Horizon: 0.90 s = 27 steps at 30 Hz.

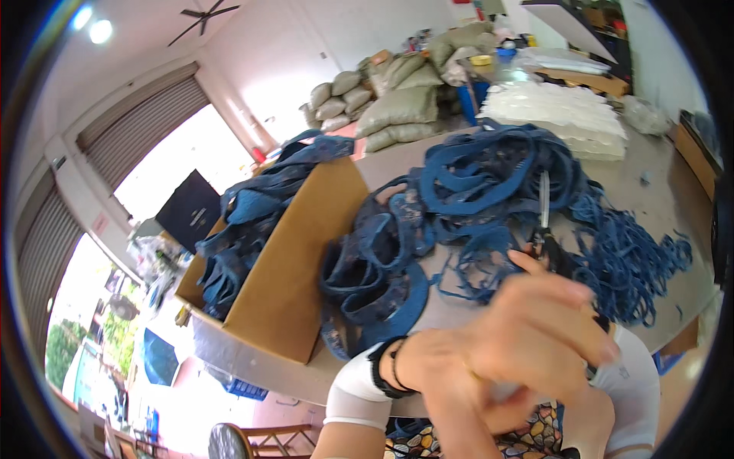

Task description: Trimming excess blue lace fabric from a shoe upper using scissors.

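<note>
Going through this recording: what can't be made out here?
All in the head view:
Left hand: motion blur smears it, so whether it holds anything is unclear.
Scissors: handles partly behind a blurred hand; which hand grips them is unclear.
Cardboard box: blue cloth strips hide its bottom.
Left forearm: cut off by the lower edge.

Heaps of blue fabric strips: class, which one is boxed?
The leftmost heap, inside the rectangular brown cardboard box; the other heaps lie on the flat grey tabletop.

Stuffed sacks [399, 112] (dull green) lie piled near a white wall [267, 65].
</note>
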Each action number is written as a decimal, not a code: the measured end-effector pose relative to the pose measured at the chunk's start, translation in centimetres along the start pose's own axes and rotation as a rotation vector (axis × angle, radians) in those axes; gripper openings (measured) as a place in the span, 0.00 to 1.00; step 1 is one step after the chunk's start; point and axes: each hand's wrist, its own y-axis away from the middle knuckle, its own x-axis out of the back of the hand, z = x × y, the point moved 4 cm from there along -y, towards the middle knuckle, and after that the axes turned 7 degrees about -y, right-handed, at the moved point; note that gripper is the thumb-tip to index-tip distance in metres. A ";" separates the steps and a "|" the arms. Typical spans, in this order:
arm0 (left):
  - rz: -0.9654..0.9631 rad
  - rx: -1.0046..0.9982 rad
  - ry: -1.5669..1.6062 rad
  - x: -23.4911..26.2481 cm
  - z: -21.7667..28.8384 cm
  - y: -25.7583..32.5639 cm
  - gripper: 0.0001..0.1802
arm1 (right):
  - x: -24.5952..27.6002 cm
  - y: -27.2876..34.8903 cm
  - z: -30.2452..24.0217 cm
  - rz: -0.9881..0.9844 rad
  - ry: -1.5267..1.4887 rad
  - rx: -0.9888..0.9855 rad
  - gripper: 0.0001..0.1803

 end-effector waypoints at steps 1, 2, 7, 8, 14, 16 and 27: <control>0.023 0.011 0.098 -0.5 0.5 -0.2 0.18 | -0.3 0.1 0.0 -0.025 0.017 0.019 0.21; 0.045 0.015 0.172 -0.8 0.9 -0.5 0.20 | -0.5 0.1 0.0 -0.051 0.031 0.038 0.21; 0.095 0.084 0.247 -0.8 2.7 -0.8 0.27 | 0.2 -1.2 1.3 -0.064 0.098 0.148 0.15; 0.013 0.019 0.228 -0.3 2.7 -1.1 0.27 | 0.2 -1.5 1.5 -0.066 0.099 0.131 0.16; 0.190 -0.099 0.254 -1.0 3.2 -0.9 0.23 | 0.4 -1.9 1.8 -0.102 0.135 0.149 0.16; 0.330 -0.125 0.322 -1.3 3.2 -0.7 0.20 | 0.2 -1.7 1.6 -0.109 0.143 0.152 0.17; 0.386 -0.107 0.563 -1.8 3.8 -1.4 0.13 | -0.5 -0.6 1.3 -0.056 0.180 0.119 0.20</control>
